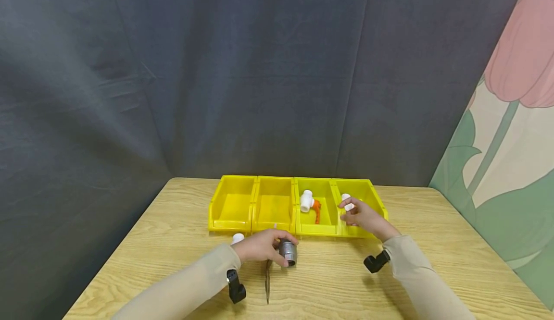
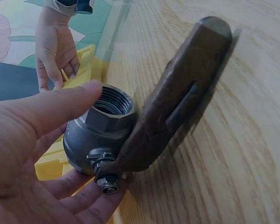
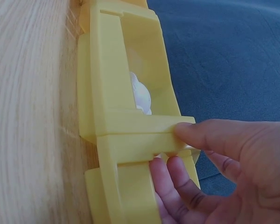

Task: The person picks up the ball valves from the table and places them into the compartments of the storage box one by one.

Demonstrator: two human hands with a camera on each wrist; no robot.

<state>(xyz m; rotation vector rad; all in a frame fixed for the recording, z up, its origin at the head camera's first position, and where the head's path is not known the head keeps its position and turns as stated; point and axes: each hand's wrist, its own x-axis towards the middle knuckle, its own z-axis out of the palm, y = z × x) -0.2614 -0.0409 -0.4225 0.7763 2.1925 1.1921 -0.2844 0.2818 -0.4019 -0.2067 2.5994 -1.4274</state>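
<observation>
My left hand (image 1: 263, 246) grips a grey metal ball valve (image 1: 288, 252) just above the table, in front of the bins. In the left wrist view the thumb lies by the valve's threaded opening, fingers beneath the body, and its dark brown lever handle (image 2: 177, 93) slants off toward the tabletop. My right hand (image 1: 365, 218) reaches over the rightmost yellow bin (image 1: 368, 192), fingers loosely bent. A white fitting (image 1: 346, 199) shows just behind its fingers. In the right wrist view the thumb (image 3: 210, 135) is at the divider's top edge, with the fingertips inside the bin.
Four joined yellow bins stand at the back of the wooden table (image 1: 324, 286). A white valve (image 1: 306, 201) with an orange handle lies in the third bin from the left. Another white piece (image 1: 238, 238) sits behind my left wrist. A dark curtain (image 1: 259, 70) hangs behind.
</observation>
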